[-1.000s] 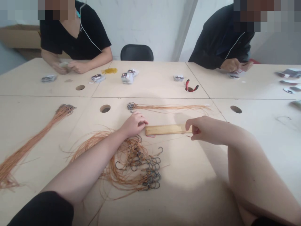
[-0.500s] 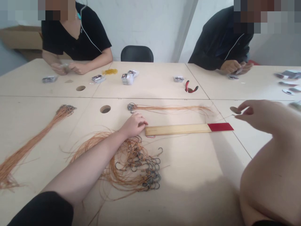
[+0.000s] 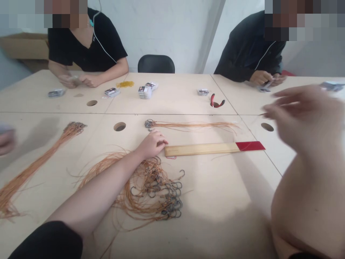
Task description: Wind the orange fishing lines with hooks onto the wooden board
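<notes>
Left hand (image 3: 151,144) rests fingers-down on the left end of the ruler (image 3: 205,148), beside the hook pile (image 3: 159,190); right hand (image 3: 302,115) raised, blurred, grip cannot be told

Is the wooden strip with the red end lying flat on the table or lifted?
Flat. The wooden strip lies along the table, left hand touching its near end.

Pale table (image 3: 215,223): tangled hooked cords (image 3: 151,189) near front edge, wooden ruler (image 3: 205,148) mid-table, red pliers (image 3: 217,101) toward far edge
</notes>
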A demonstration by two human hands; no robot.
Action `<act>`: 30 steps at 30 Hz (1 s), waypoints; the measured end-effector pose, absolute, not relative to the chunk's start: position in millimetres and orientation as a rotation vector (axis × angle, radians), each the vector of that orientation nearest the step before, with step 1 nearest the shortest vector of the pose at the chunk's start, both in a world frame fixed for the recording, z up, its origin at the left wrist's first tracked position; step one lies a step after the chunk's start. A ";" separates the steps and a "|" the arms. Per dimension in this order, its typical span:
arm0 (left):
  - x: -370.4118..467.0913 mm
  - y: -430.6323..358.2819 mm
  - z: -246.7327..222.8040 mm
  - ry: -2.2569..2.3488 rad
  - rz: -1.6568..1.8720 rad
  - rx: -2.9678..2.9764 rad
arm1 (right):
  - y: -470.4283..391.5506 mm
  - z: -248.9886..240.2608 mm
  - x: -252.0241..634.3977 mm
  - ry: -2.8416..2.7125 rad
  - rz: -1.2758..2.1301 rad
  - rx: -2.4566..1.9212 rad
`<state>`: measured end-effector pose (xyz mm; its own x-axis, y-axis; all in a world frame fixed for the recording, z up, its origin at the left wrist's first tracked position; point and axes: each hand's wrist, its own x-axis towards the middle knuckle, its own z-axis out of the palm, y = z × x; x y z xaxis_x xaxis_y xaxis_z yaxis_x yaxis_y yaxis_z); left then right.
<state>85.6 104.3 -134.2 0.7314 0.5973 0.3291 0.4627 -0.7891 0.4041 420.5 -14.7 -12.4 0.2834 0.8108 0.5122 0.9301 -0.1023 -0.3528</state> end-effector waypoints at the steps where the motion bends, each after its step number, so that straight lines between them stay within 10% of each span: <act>1: 85.7 104.4 -134.0 0.831 0.646 2.642 | -6.6 -17.1 407.5 -1.670 -0.081 -1.896; 8: 85.3 106.0 -134.3 0.822 0.629 2.645 | 31.6 -72.0 328.9 -2.359 0.738 -1.566; 30: 85.3 106.1 -135.9 0.793 0.668 2.652 | 35.1 -138.6 281.0 -2.320 0.127 -1.288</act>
